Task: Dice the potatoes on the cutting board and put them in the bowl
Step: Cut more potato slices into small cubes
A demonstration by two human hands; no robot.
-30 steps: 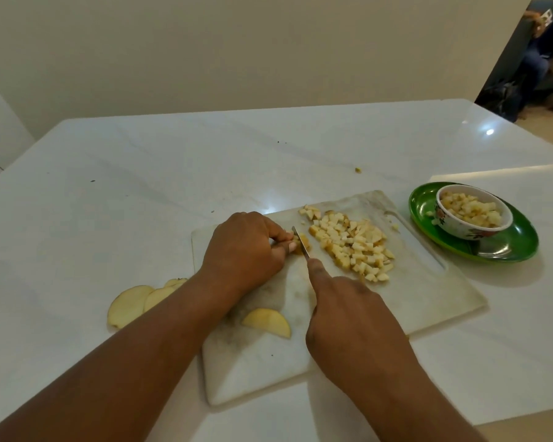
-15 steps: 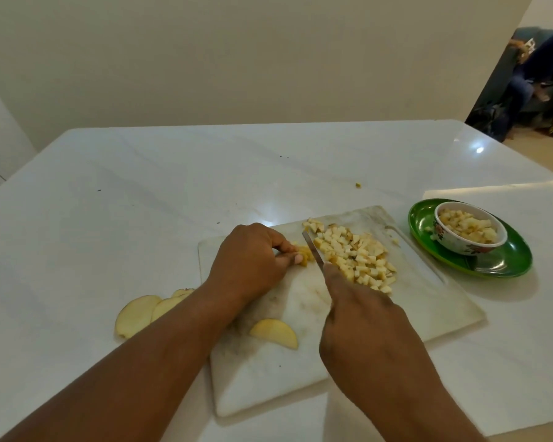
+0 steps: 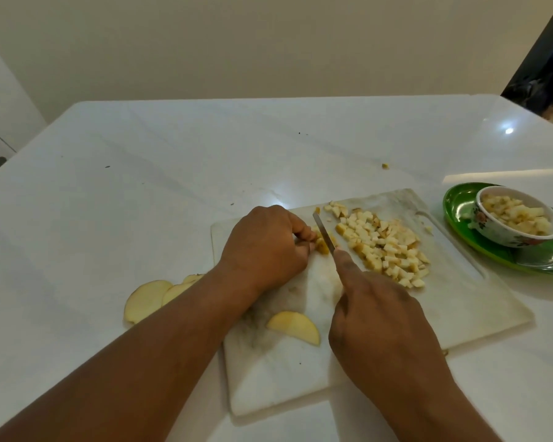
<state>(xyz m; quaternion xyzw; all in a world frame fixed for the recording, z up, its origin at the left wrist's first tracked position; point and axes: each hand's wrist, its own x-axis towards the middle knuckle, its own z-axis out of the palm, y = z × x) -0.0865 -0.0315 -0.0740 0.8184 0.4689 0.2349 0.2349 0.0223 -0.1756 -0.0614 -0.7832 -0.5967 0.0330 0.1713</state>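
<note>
1. The right hand (image 3: 380,327) at the near edge of the cutting board (image 3: 460,301) has its fingers clenched round a knife (image 3: 323,231), forefinger laid along the blade's back.
2. A potato slice (image 3: 294,327) lies on the board's near left part; more slices (image 3: 147,299) lie on the surface beside its left edge.
3. The left hand (image 3: 265,247) pinches a small potato piece (image 3: 321,245) under the blade.
4. Diced potato (image 3: 387,244) is heaped toward the board's far right.
5. The bowl (image 3: 505,232) of dice sits on a green plate (image 3: 543,260) at the surface's right edge.
</note>
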